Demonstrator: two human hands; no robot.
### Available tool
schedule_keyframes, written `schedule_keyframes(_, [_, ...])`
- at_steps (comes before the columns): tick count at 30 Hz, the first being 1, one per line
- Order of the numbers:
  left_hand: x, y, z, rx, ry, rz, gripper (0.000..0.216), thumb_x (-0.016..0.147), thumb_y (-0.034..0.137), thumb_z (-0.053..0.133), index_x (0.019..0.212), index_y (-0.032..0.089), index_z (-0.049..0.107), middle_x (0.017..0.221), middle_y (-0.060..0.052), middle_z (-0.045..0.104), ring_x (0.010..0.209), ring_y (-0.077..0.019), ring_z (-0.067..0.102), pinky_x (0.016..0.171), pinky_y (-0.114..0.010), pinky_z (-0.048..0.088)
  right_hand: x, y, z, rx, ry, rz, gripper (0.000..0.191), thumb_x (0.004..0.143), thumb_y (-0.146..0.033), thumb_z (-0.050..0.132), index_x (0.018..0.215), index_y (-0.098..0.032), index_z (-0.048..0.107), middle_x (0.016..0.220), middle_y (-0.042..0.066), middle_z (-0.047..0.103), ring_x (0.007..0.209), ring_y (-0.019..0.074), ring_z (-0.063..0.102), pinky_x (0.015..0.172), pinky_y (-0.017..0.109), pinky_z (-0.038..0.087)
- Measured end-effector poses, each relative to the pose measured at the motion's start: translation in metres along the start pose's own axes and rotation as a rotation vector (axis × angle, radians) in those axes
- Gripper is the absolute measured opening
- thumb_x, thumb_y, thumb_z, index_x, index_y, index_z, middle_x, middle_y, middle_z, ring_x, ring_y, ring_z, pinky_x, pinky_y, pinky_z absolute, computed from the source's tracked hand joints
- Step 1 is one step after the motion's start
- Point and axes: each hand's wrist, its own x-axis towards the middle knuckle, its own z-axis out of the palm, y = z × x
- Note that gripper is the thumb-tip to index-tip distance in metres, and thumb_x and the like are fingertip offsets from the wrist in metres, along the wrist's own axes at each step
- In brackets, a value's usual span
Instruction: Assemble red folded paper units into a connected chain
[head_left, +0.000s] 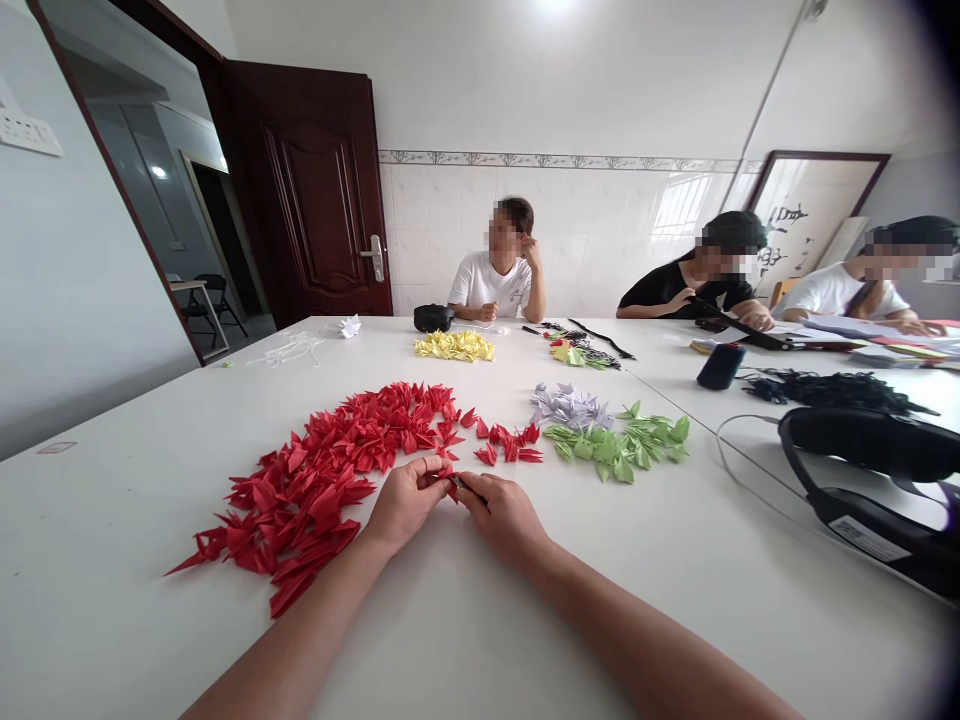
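Your left hand [405,500] and right hand [501,512] are both pinched shut on one red folded paper piece [448,481]; white bench [112,560], tiled room.

White table [112,560]; red paper folds [322,470], green ones [622,450], headphones [870,445] on it.

I get one view only, head-worn camera, facing forward and down across the white table [105,560], close above left hand [405,500] and right hand [502,515], door [319,200] far ahead

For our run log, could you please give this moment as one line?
left hand: pinches red paper piece | right hand: same piece | red pile: adjacent
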Motion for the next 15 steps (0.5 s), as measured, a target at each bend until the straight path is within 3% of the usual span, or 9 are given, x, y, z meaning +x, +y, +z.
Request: schedule_keyframes(15, [-0.001,0.0066,-0.0006,-0.01,0.009,0.005,0.027,0.064,0.032,0.066,0.086,0.015,0.065,0.078,-0.003,0.066,0.075,-0.0163,0.06,0.076,-0.028,0.046,-0.0005,-0.0023,-0.0006,0.044,-0.005,0.012,0.024,0.086,-0.027,0.039,0.084,-0.022,0.063,0.072,0.001,0.061,0.062,0.0119,0.053,0.058,0.02,0.035])
